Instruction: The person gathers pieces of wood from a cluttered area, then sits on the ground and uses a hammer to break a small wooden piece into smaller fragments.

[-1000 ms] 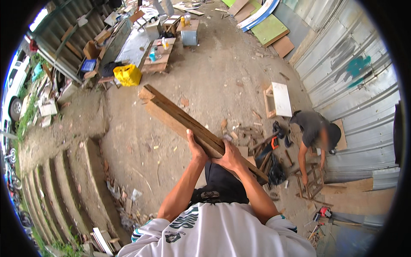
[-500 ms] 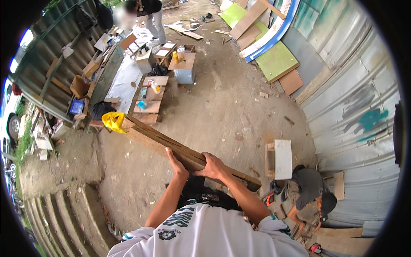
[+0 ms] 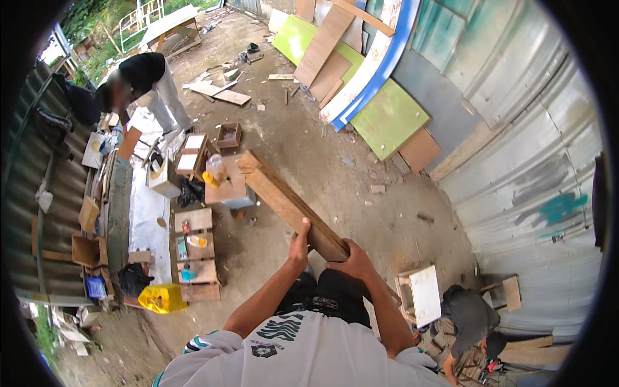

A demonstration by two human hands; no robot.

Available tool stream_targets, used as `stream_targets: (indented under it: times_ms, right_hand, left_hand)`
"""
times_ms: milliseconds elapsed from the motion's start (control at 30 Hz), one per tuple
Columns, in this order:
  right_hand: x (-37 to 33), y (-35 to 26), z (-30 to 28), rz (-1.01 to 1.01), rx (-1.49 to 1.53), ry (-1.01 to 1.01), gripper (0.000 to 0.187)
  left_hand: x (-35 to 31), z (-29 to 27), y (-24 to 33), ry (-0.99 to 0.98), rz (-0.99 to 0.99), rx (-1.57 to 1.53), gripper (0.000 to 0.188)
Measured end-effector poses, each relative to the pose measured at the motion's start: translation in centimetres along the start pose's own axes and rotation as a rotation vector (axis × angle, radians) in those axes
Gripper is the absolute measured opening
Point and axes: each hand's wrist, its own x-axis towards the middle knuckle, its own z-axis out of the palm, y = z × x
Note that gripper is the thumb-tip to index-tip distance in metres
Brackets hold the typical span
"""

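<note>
**Both hands carry a bundle of wooden planks over a dirt yard**

The left hand (image 3: 299, 243) has its grip closed over the near left edge of the wooden planks (image 3: 290, 203), fingers wrapped on top. The right hand (image 3: 351, 261) clasps the same bundle just beside it, a little lower in the frame, palm over the right edge. The planks lie stacked flat on one another and run from the hands, at the centre of the frame, up and to the left, their far end raised above the ground.

Beyond that far end stands a low counter (image 3: 225, 191) bearing a yellow bottle (image 3: 211, 179) and a clear container. Left of centre, small wooden crates (image 3: 195, 251) hold tins and tools, with a yellow bag (image 3: 162, 298) below them. In the upper left a person in a black top (image 3: 145, 71) bends over a cluttered bench. At the lower right another person (image 3: 469, 316) crouches beside a white board (image 3: 425, 295). Green panels (image 3: 387, 117) lean against the corrugated metal wall (image 3: 529, 174) on the right.
</note>
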Motion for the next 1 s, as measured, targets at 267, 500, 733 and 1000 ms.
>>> stream_targets:
  times_ms: [267, 500, 733, 1000]
  right_hand:
    - [29.8, -1.7, -7.3, -0.006, 0.093, -0.028, 0.101]
    - [60.3, -8.2, -12.0, -0.113, -0.044, -0.235, 0.102]
    - [83.7, -16.2, -14.8, -0.244, -0.074, -0.405, 0.1]
    - [110.8, -21.8, -17.0, -0.251, -0.145, -0.359, 0.102]
  left_hand:
    - [25.1, 6.6, 16.7, -0.021, 0.044, 0.193, 0.114]
    - [45.8, 8.4, 32.2, 0.185, 0.179, 0.121, 0.099]
    - [59.5, 9.3, 45.1, 0.228, 0.306, 0.0, 0.085]
    - [83.9, 10.4, 60.0, 0.111, 0.139, -0.1, 0.08]
